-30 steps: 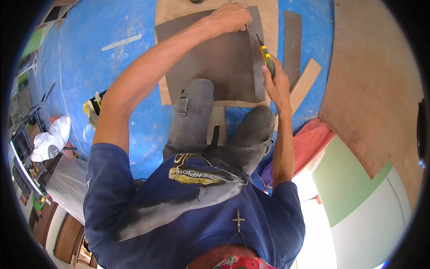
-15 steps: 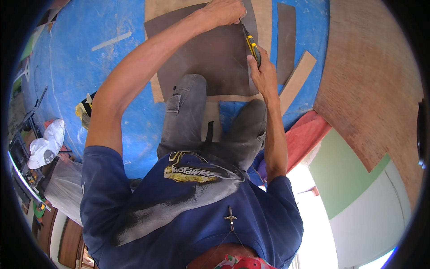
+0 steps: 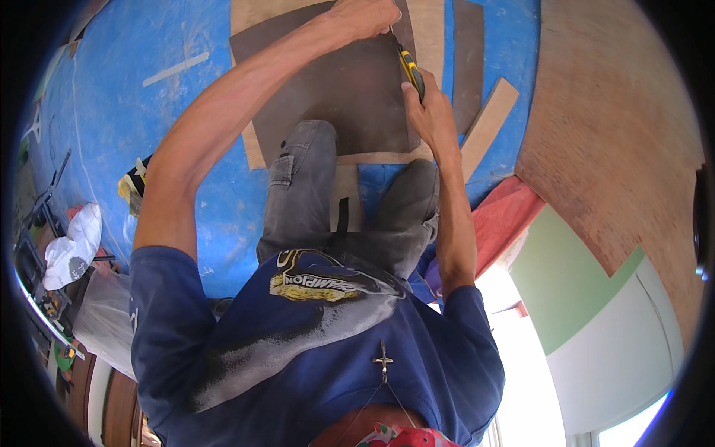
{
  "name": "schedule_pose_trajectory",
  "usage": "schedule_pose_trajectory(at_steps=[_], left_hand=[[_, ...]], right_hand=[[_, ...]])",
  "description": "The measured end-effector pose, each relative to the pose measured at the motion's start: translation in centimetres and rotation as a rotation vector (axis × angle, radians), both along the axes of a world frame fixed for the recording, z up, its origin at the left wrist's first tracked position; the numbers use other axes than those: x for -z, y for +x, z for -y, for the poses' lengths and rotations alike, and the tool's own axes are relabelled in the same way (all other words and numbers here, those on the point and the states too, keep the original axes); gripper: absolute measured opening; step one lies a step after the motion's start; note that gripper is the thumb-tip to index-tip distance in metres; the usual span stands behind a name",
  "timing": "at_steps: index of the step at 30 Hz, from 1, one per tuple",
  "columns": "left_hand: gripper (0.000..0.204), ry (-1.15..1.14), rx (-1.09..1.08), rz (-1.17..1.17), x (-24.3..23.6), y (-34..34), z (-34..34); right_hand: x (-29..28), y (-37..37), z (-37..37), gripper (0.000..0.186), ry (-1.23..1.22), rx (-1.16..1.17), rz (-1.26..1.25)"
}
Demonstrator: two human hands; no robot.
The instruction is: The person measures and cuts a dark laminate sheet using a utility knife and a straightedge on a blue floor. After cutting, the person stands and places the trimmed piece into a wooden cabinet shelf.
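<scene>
- My right hand [image 3: 432, 112] grips the knife [image 3: 410, 69], now nearer my left hand [image 3: 369, 16] over the brown sheet [image 3: 346, 97]; both work together.
- The left curls, pinching what I can't tell.

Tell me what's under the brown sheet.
A board shows past the edges of the sheet, with blue tarp beyond. Whatever lies directly beneath the sheet is covered and can't be seen.
</scene>
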State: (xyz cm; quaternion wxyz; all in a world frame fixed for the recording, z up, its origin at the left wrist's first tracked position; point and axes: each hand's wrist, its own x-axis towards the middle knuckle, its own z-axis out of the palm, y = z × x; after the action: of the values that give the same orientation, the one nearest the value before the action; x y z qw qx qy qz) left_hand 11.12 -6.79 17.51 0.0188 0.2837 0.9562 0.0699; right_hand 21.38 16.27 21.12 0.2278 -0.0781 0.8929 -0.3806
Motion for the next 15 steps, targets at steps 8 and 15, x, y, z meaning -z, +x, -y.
schedule_pose_trajectory(at_steps=[8, 15], left_hand=[[0.009, -0.057, 0.034, -0.068, 0.1, -0.5, -0.7], [0.008, -0.006, 0.040, -0.034, 0.0, -0.3, -0.2]], right_hand=[[0.7, 2.4, -1.6, 0.043, -0.112, 0.053, -0.094], [1.1, 1.0, -1.4, 0.043, -0.093, 0.037, -0.073]])
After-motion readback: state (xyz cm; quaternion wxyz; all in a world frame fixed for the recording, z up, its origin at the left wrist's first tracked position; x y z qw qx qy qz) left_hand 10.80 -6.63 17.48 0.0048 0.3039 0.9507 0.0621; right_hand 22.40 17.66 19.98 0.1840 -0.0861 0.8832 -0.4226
